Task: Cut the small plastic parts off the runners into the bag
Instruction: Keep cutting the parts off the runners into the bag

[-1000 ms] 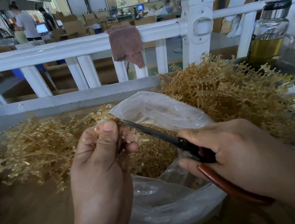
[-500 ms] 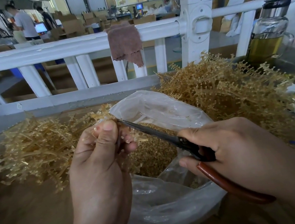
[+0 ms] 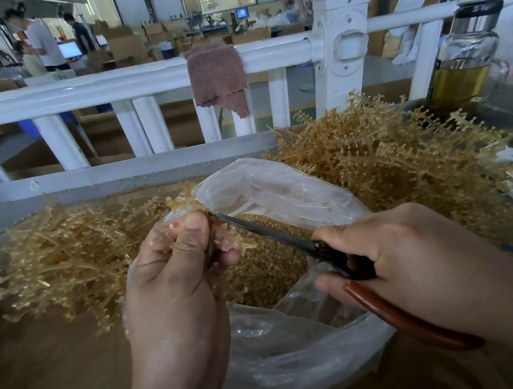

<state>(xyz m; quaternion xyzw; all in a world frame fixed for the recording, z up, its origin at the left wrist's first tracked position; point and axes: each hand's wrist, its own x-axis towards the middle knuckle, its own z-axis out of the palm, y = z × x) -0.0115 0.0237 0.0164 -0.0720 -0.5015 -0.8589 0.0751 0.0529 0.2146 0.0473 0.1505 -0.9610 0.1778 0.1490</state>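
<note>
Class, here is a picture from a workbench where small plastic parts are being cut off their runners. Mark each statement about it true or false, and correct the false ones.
1. The right hand grips the scissors. True.
2. The left hand holds nothing. False: its fingers pinch a runner over the bag.
3. The bag already holds small parts. True.
4. The cloth lies flat on the table. False: it hangs over the white railing.
5. The bottle stands at the far left. False: it stands at the right, behind the taller heap of runners.
</note>
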